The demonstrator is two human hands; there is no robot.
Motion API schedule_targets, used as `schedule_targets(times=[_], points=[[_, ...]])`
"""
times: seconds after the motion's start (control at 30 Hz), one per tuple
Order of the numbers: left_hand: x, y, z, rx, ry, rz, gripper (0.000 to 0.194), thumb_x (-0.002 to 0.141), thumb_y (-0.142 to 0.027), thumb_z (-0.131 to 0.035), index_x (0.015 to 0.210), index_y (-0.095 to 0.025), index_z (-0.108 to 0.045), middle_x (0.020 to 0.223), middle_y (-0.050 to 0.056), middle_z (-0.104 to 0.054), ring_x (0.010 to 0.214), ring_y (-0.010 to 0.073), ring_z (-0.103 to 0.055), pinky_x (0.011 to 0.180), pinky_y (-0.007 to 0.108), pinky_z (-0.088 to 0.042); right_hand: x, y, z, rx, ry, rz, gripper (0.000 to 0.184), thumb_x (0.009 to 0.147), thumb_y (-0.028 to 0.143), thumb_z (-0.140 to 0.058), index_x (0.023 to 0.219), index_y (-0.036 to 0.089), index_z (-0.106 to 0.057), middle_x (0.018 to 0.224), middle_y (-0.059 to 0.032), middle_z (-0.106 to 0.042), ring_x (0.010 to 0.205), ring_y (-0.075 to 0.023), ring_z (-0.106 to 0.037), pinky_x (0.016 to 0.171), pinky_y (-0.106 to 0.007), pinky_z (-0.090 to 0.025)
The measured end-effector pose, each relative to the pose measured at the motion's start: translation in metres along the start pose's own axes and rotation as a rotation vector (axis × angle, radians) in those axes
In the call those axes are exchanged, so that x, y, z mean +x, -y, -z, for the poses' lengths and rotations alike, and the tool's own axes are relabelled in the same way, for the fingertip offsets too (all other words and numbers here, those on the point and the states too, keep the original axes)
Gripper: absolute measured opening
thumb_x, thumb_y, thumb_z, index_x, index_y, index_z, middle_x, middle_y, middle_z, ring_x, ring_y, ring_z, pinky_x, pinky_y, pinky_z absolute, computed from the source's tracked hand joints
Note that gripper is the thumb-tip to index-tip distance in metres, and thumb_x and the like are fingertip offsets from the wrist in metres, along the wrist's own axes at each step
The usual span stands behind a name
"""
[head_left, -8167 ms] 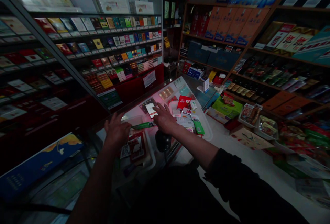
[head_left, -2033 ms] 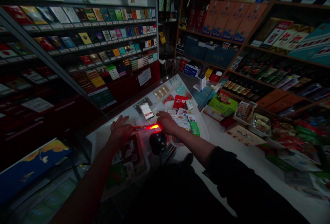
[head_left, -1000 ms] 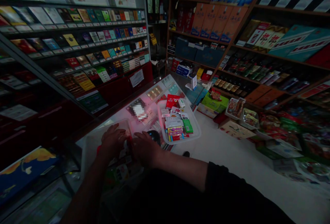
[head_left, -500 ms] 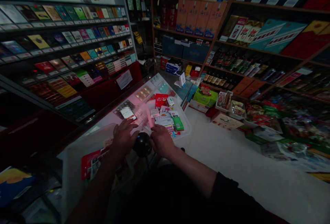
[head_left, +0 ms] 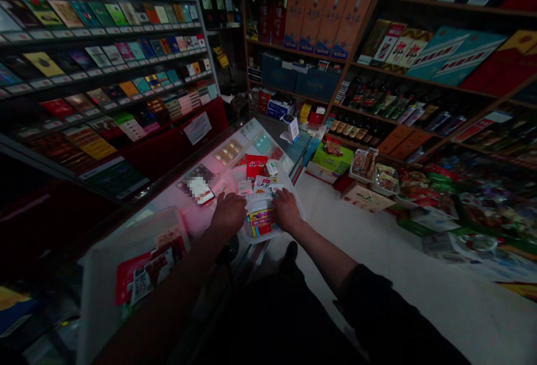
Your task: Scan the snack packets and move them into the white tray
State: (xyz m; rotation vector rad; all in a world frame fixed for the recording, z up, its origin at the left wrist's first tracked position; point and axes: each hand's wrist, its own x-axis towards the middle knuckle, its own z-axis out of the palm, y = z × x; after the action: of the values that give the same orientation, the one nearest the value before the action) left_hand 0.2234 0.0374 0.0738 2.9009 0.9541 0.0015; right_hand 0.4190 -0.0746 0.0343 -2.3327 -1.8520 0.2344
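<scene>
A translucent plastic tray (head_left: 297, 193) of small packets stands at the counter's near end. My left hand (head_left: 229, 215) is at its left rim with curled fingers, seemingly gripping that edge. My right hand (head_left: 287, 211) reaches over the tray's right part, its fingers bent down among the packets; what they hold is hidden. Between my hands lie a colourful yellow and red packet (head_left: 262, 223) and pale packets. Farther back in the tray are a red packet (head_left: 255, 167), a small white box (head_left: 244, 187) and a white and green box (head_left: 272, 169).
A phone (head_left: 200, 190) lies on the glass counter (head_left: 201, 216) left of the tray. A larger plastic bin (head_left: 93, 267) with red packets stands near left. A dark round object (head_left: 227, 250) sits below my left hand. Stocked shelves and boxes of snacks (head_left: 330, 160) surround the counter.
My left hand has moved right to the tray's left rim. My right hand has shifted right and forward over the packets, covering the green one. The colourful packet sits nearer and farther left.
</scene>
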Motion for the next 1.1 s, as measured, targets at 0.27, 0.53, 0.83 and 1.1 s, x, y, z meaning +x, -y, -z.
schedule_targets(times=[0.27, 0.53, 0.83, 1.1], points=[[0.034, -0.005, -0.018, 0.127, 0.110, -0.014, 0.022, 0.087, -0.013, -0.056, 0.094, -0.017, -0.076, 0.101, 0.019, -0.076, 0.113, 0.0365, -0.061, 0.098, 0.053, -0.039, 0.033, -0.016, -0.012, -0.037, 0.089, 0.021, 0.041, 0.092, 0.018, -0.062, 0.133, 0.014, -0.067, 0.169, -0.0213, -0.034, 0.161, -0.0412, -0.018, 0.127, -0.064, -0.018], [0.045, 0.000, -0.035, 0.139, 0.097, -0.044, 0.021, 0.086, -0.014, -0.056, 0.088, -0.014, -0.077, 0.102, 0.023, -0.074, 0.115, 0.0401, -0.057, 0.101, 0.058, -0.036, 0.044, -0.022, -0.010, -0.096, 0.096, 0.073, 0.037, 0.088, 0.024, -0.072, 0.123, 0.015, -0.073, 0.168, -0.0215, -0.037, 0.159, -0.0477, -0.021, 0.124, -0.070, -0.018], [0.049, 0.004, -0.036, 0.122, 0.076, -0.026, 0.028, 0.088, -0.010, -0.050, 0.097, -0.015, -0.076, 0.104, 0.021, -0.073, 0.116, 0.0387, -0.058, 0.113, 0.067, -0.029, 0.049, -0.027, -0.005, -0.041, 0.100, 0.077, 0.037, 0.091, 0.017, -0.064, 0.127, 0.012, -0.071, 0.159, -0.0218, -0.046, 0.159, -0.0403, -0.022, 0.128, -0.060, -0.018], [0.046, 0.014, -0.032, 0.078, 0.145, -0.061, 0.025, 0.086, -0.011, -0.053, 0.098, -0.017, -0.075, 0.121, 0.017, -0.069, 0.134, 0.0385, -0.049, 0.120, 0.069, -0.025, 0.049, -0.045, -0.009, 0.007, 0.114, 0.180, 0.023, 0.093, 0.023, -0.065, 0.110, 0.020, -0.081, 0.156, -0.0148, -0.050, 0.158, -0.0405, -0.023, 0.127, -0.062, -0.019]])
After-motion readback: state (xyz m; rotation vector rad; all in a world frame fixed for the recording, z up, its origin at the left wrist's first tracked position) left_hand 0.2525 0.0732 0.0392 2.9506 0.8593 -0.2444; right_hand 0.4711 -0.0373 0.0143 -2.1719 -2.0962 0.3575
